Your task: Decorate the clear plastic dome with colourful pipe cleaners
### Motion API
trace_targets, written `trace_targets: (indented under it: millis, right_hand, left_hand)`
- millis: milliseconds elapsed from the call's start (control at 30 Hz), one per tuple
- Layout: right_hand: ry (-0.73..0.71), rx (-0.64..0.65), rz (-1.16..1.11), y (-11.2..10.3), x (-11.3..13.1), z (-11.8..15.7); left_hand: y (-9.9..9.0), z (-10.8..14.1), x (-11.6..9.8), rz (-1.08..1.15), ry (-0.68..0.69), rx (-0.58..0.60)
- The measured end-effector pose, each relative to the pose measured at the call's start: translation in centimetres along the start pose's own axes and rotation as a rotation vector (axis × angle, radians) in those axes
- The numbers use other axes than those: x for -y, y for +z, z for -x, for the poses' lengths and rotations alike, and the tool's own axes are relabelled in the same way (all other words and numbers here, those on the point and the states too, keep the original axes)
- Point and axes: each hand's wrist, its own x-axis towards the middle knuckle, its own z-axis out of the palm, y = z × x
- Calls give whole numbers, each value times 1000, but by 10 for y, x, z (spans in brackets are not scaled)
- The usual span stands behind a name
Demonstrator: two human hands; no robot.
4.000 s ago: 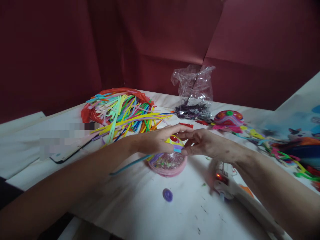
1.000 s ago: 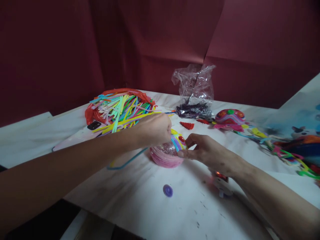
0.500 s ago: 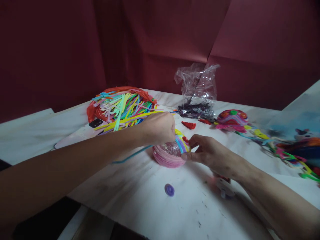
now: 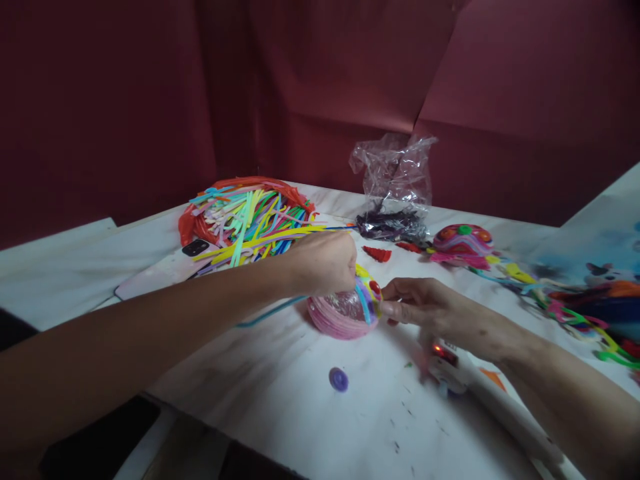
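Note:
A round, clear form sits on the table, partly covered with pink, blue, lavender and yellow pipe cleaners and a red dot. My left hand is a closed fist over its top left. A blue pipe cleaner trails out from under that hand; the fingertips are hidden behind the fist. At the form's right edge, the thumb and fingers of my right hand pinch its side. Below the form lies a small purple coil.
Loose pipe cleaners spill from a red bag behind my left arm, by a phone. A clear plastic bag, red wedges and a finished-looking colourful piece stand farther back. Under my right wrist is a white device with a red light.
My right hand has shifted slightly right along the form's edge, with its thumb off the front. The white device below it shows more. The left fist stays over the form.

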Motion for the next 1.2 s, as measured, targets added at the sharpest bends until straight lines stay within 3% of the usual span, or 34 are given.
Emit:
trace_targets:
  millis: [433, 667, 867, 1200]
  right_hand:
    - [59, -100, 150, 6, -6, -14]
    - [2, 96, 152, -11, 7, -1]
    - [14, -120, 223, -15, 23, -15]
    - [116, -112, 295, -10, 39, -24]
  left_hand:
    - [-1, -1, -5, -37, -1, 17]
    - [2, -1, -6, -61, 34, -2]
    - [4, -3, -10, -73, 70, -6]
    - [5, -6, -10, -54, 82, 4]
